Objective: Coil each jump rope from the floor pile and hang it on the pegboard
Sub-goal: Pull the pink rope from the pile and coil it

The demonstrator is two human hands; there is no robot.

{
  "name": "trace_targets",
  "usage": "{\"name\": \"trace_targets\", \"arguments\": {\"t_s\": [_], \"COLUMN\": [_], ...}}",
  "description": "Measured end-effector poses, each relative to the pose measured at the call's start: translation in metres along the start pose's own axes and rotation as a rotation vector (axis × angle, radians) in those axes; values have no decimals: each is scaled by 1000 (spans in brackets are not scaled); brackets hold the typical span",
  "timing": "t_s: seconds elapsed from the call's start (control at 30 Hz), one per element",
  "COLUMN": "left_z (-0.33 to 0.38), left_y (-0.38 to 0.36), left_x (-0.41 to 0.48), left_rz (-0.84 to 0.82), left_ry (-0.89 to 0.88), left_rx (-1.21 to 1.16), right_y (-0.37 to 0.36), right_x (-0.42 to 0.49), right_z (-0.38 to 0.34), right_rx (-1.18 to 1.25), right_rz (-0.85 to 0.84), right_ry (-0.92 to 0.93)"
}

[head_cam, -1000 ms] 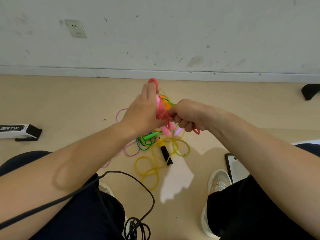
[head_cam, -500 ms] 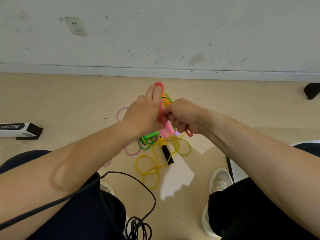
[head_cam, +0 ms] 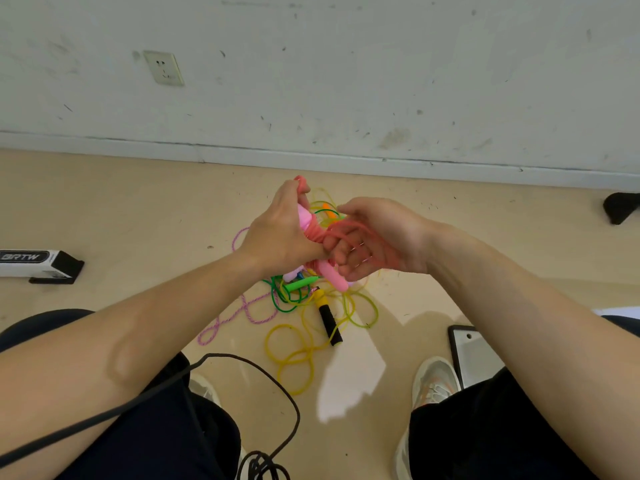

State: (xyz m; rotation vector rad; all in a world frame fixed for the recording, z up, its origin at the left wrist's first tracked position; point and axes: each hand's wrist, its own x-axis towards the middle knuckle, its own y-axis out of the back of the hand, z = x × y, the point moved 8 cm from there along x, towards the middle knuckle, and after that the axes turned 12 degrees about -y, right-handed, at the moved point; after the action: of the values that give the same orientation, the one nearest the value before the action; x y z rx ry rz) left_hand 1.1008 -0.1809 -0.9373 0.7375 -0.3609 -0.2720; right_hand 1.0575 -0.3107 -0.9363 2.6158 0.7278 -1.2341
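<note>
Hanging over the floor pile (head_cam: 304, 308), the pink jump rope (head_cam: 333, 277) is gripped by the left hand (head_cam: 280, 233) and hooked round the right hand's (head_cam: 381, 233) curled fingers.

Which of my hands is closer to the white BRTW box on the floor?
Left. The left hand, gripping the pink jump rope, is to the right of the white box. The right hand is farther right, on the rope's other side.
</note>
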Motion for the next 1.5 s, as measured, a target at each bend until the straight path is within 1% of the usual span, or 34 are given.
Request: {"name": "trace_targets", "arguments": {"t_s": [0.07, 0.1, 0.13, 0.17, 0.2, 0.27, 0.3, 0.33, 0.4, 0.43, 0.5, 0.57, 0.6, 0.7, 0.77, 0.83, 0.9, 1.0, 1.1, 1.17, 1.27, 1.3, 1.37, 1.4, 1.43, 1.5], "left_z": [-2, -2, -2, -2, -2, -1, 0, 1, 2, 2, -1, -2, -4, -1, 4, 10, 13, 18, 23, 29, 36, 37, 35, 34, 33, 29], "left_y": [2, 1, -1, -3, -5, -7, -8, -9, -11, -13, -16, -14, -14, -13, -13, -15, -20, -22, -25, -30, -36, -36, -34, -33, -32, -30], "left_x": [0, 0, -1, -2, -4, -7, -7, -7, -5, -4, -4, -4, -3, 0, -1, -2, -7, -13, -16, -18, -18, -18, -16, -15, -14, -12], "left_rz": [10, 7, 1, 1, 5, 5, -5, -13, -25, -32, -28, -6, -8, -49, -84, -118, -146, -145, -145, -160, -191, -191, -177, -163, -145, -111], "left_ry": [22, 26, 29, 32, 37, 37, 38, 41, 43, 41, 61, 82, 85, 51, 10, -11, -2, 6, 19, 27, 33, 44, 112, 163, 232, 365], "left_rx": [-29, -42, -57, -81, -104, -102, -90, -94, -146, -187, -289, -325, -335, -440, -403, -357, -384, -373, -381, -390, -463, -500, -575, -627, -693, -822], "right_y": [2, 5, 11, 20, 30, 45, 44, 38, 20, 11, 2, 3, 4, -4, -7, -7, -3, 4, 5, 8, 15, 16, 16, 15, 18, 25], "right_x": [-8, -12, -16, -18, -21, -24, -23, -21, -16, -14, -12, -10, -9, -5, -3, -2, -2, -5, -5, -3, -14, -17, -17, -16, -14, -14], "right_z": [-6, -11, -18, -24, -30, -33, -32, -30, -27, -26, -25, -25, -25, -27, -31, -33, -35, -36, -31, -28, -28, -30, -30, -30, -31, -35], "right_rx": [33, 80, 130, 154, 137, -7, -104, -205, -401, -446, -383, -295, -327, -569, -606, -555, -464, -240, 4, 165, 315, 359, 463, 477, 455, 292], "right_rz": [-111, -137, -122, -51, 73, 357, 437, 469, 472, 446, 387, 340, 335, 355, 404, 449, 454, 394, 408, 467, 569, 555, 473, 441, 443, 575], "right_ry": [48, 97, 163, 247, 333, 430, 440, 446, 457, 466, 468, 490, 507, 585, 664, 698, 676, 682, 654, 622, 621, 616, 570, 552, 546, 561]}}
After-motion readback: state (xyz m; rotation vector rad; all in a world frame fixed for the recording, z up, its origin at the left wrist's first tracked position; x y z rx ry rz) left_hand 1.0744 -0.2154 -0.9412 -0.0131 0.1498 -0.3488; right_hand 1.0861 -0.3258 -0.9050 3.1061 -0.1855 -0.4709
